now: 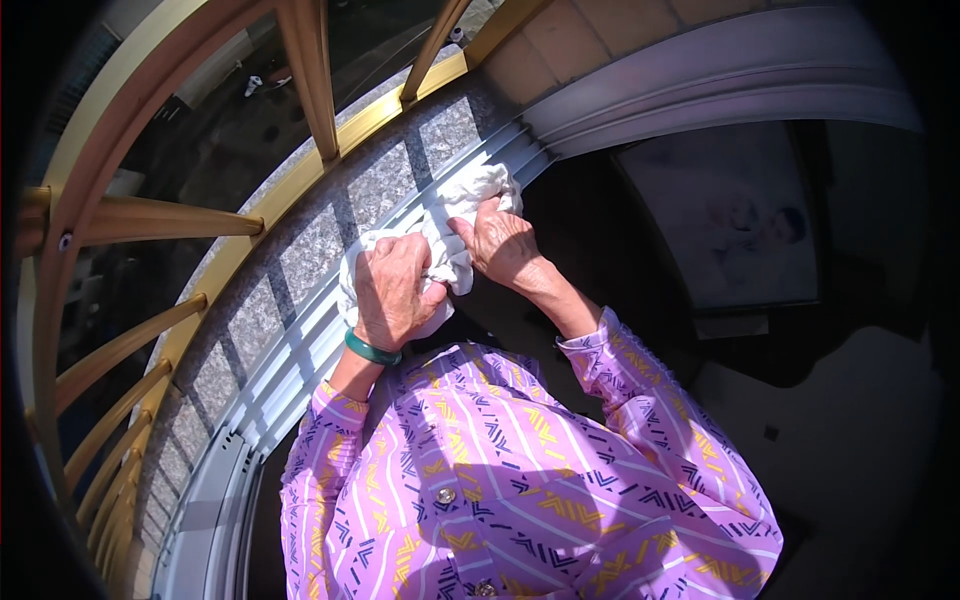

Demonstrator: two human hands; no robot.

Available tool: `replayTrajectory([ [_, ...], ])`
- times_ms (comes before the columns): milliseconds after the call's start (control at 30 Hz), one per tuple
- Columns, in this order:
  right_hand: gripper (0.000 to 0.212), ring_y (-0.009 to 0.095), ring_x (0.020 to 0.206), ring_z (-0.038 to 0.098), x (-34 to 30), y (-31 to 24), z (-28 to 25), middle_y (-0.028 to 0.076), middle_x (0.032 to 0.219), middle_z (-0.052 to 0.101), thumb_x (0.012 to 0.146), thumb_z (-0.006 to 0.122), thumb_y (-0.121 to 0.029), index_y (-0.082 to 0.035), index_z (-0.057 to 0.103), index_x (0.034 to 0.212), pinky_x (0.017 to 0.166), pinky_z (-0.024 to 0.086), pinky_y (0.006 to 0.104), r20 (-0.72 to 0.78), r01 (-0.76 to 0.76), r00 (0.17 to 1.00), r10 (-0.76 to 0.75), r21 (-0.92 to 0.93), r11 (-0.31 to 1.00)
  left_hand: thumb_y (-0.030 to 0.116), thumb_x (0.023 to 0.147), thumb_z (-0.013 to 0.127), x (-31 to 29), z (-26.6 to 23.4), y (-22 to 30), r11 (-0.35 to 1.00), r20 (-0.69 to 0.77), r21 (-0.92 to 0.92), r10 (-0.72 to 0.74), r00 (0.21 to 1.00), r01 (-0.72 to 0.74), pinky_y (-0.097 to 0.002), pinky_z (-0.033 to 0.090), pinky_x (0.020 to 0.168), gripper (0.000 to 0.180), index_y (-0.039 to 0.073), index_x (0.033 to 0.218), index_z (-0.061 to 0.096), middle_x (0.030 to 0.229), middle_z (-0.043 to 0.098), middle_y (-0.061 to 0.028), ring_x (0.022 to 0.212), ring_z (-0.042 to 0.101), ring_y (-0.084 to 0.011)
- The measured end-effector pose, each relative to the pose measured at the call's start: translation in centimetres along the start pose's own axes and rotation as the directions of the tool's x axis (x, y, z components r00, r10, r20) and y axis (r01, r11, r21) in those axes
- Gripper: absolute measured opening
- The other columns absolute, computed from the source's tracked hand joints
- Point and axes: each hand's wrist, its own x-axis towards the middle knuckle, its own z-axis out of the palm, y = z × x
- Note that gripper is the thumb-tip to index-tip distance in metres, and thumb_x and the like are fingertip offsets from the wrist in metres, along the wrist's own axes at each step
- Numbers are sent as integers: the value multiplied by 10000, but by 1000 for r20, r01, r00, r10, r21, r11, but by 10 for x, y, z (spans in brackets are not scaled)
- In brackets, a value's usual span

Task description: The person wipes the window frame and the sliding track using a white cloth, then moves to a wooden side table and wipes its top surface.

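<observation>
We have a bunched white cloth (pixel 440 228) just off centre toward 11 o'clock, over the pale metal track (pixel 300 365). We mark left hand (pixel 393 290) at its 8 o'clock, right hand (pixel 502 243) at its 3 o'clock, both curled tight gripping it; gold railing (pixel 375 125) beyond, toward 10 o'clock.
</observation>
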Motion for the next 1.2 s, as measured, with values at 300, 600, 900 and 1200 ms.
replayTrajectory([
  [300,340,387,669,615,-66,-124,25,228,718,614,857,560,-273,45,607,750,620,488,454,115,493,795,-595,449,745,57,583,607,-144,-79,-50,917,-267,-234,-381,885,324,-369,391,690,195,38,722,472,776,590,-98,729,522,-288],
  [600,256,390,606,577,-1,-33,-33,195,639,571,857,584,-272,-22,556,808,535,457,435,-199,276,947,-252,103,956,142,632,627,-38,-14,-13,995,-220,17,-90,971,96,-394,372,713,331,72,945,543,808,560,-85,776,515,-282],
  [900,492,384,1135,473,-20,-17,5,261,1245,477,925,478,-285,32,412,1296,976,345,472,-161,410,908,-387,148,900,64,812,495,4,4,-17,813,-183,-571,-257,949,110,-323,475,697,122,16,910,550,831,616,-102,786,582,-204],
  [1200,246,112,850,604,21,-46,-77,42,992,621,874,497,-82,-11,574,1096,755,514,255,-228,240,970,87,955,-176,155,792,638,12,-74,45,871,-431,-477,-114,895,-119,-363,387,944,612,59,1339,380,1335,412,-175,1209,445,-277],
])
